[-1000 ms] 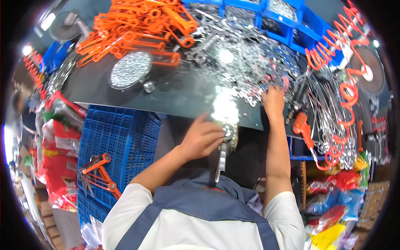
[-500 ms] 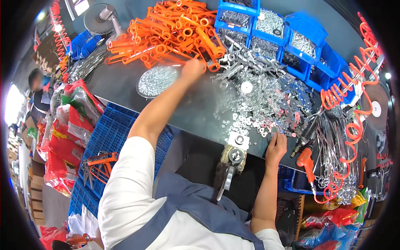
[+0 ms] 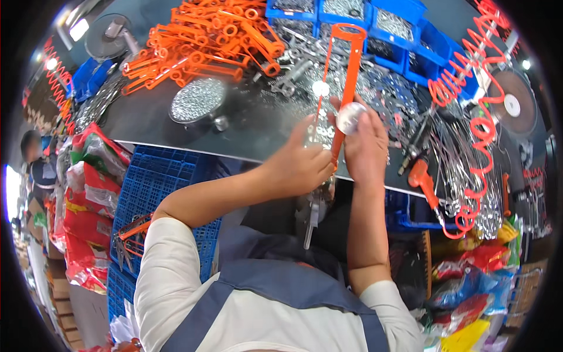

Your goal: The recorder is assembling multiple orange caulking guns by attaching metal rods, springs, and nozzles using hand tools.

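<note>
An orange caulking-gun frame (image 3: 350,73), long and open-sided with a looped far end, stands tilted up over the bench. Its near end is in my left hand (image 3: 300,161), whose fingers are closed round it. Beside the frame, my right hand (image 3: 368,144) grips a shiny round metal disc (image 3: 350,117), slightly blurred, between thumb and fingers. Whether the disc touches the frame I cannot tell. Below my hands, a metal clamp with a lever (image 3: 313,214) at the bench edge is partly covered.
Many orange frames (image 3: 199,44) are heaped at the far left. Nearer lies a round dish of small metal parts (image 3: 198,101). Blue bins (image 3: 396,26) hold hardware at the back. Loose plates (image 3: 394,97), an orange-handled air tool (image 3: 421,176) and a coiled red hose (image 3: 482,126) are at right.
My left hand has come from the orange heap to the middle, now with an orange frame. My right hand has risen from the bench edge and now holds a metal disc.
</note>
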### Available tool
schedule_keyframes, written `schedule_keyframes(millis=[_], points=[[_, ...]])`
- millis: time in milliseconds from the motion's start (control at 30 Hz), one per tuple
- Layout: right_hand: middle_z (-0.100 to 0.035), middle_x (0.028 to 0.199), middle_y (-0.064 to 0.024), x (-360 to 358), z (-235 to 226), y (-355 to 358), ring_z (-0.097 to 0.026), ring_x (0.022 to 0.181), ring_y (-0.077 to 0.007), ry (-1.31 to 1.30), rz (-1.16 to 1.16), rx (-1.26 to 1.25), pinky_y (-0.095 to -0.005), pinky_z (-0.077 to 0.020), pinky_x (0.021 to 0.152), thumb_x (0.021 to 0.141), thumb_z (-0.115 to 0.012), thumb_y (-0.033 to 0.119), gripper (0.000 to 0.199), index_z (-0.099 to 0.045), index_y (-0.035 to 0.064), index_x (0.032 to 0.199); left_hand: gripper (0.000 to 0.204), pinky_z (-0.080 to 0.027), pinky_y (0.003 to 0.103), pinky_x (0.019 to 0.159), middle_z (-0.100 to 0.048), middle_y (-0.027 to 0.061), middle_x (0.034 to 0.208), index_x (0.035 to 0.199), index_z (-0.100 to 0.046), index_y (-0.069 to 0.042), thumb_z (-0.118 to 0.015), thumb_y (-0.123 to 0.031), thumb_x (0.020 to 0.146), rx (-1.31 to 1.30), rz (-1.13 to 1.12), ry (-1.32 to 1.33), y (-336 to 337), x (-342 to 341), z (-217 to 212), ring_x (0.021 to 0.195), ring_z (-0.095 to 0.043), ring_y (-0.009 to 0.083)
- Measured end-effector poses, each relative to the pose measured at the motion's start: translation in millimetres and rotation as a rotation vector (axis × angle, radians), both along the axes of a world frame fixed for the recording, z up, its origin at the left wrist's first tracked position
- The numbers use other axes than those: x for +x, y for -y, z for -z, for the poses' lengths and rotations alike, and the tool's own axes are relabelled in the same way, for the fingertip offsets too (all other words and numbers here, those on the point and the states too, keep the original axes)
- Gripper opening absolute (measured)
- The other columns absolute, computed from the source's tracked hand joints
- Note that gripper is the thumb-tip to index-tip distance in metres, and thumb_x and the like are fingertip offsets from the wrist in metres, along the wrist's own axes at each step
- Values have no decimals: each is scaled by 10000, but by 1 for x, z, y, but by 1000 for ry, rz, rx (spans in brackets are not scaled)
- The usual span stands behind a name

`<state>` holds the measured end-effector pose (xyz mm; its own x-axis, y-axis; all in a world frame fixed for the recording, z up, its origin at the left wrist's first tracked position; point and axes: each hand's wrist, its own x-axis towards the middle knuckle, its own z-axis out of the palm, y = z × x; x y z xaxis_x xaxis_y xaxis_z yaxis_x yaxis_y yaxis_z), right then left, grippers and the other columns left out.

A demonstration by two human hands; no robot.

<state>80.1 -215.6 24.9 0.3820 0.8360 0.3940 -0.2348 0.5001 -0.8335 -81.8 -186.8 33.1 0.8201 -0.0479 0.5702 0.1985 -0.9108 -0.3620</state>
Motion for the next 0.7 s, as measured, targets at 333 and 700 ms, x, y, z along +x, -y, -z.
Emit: schedule_keyframes(millis=[333,700], points=[[-625,807,-182,-18,18,-6,-516,539,-106,491,428,393,-226,-432,475,1008,-345,245,232,-384,45,899,560,-296,518,1034,-547,151,1148,1155,-522,-18,-735,-160,657,-563,281,478,9,-31,58,1083,-539,307],[-588,1042,-95,-23,42,23,-581,874,-148,452,464,192,-254,-472,737,950,-470,83,201,-608,-55,998,440,-450,359,833,-598,144,1027,1122,-552,-49,-732,-157,736,-1381,34,298,14,1,86,985,-572,313]])
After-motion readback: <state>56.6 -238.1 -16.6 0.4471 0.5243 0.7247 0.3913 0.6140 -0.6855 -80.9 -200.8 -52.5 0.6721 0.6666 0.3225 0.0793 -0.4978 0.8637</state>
